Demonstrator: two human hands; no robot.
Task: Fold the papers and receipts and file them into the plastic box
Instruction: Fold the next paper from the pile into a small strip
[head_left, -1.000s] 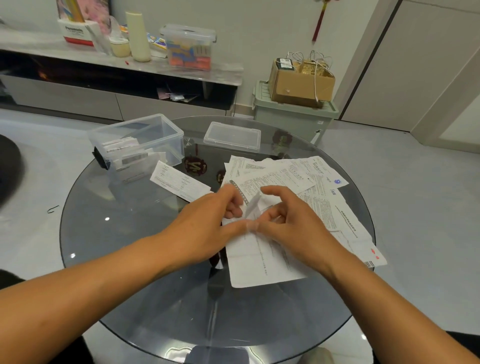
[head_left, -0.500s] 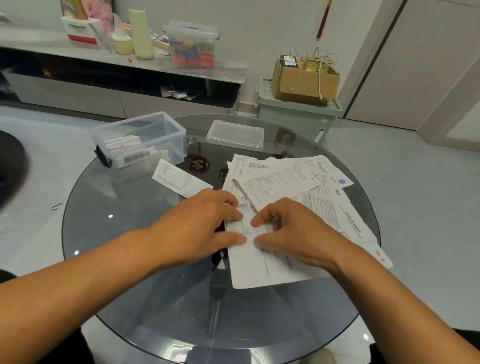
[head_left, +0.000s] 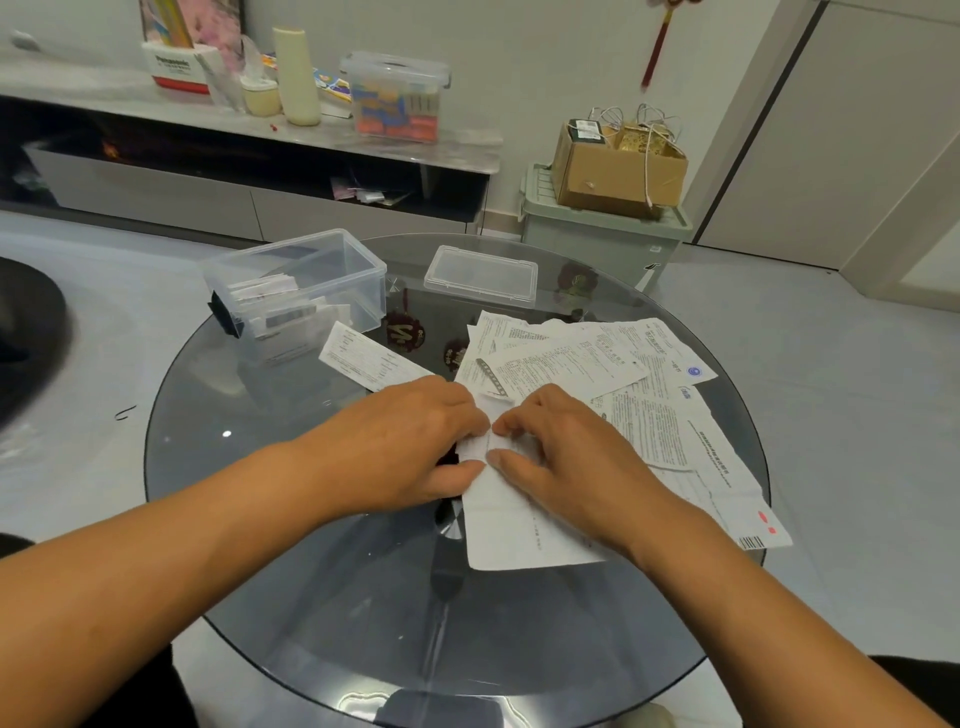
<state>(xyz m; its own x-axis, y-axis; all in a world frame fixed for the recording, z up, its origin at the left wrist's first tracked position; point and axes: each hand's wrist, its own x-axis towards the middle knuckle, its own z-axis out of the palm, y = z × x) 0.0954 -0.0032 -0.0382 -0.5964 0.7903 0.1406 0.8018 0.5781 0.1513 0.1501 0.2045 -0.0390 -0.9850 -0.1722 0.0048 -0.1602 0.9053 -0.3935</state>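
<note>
now that your hands have come down from the lifted pinch of a second ago, both press on the small white paper slip (head_left: 485, 447) you are folding, flat against the larger white printed sheet (head_left: 511, 525) on the round dark glass table (head_left: 332, 613). your left hand (head_left: 410, 447) has its fingers curled with the thumb laid on the slip's left edge; your right hand (head_left: 566, 457) pinches it between thumb and forefinger from the other side, fingertips almost meeting. i judge you are setting the crease, so this slip looks close to ready for filing.

just beyond your hands lies the loose spread of white printed papers and receipts (head_left: 623, 364), still unfolded, and to their left a single long white receipt (head_left: 371, 361) on its own. farther out at the left stands the clear rectangular plastic box (head_left: 311, 280), open, with some folded slips already inside, and its clear flat lid (head_left: 480, 275) lies apart to the right. most of the pile is yet to be done.
</note>
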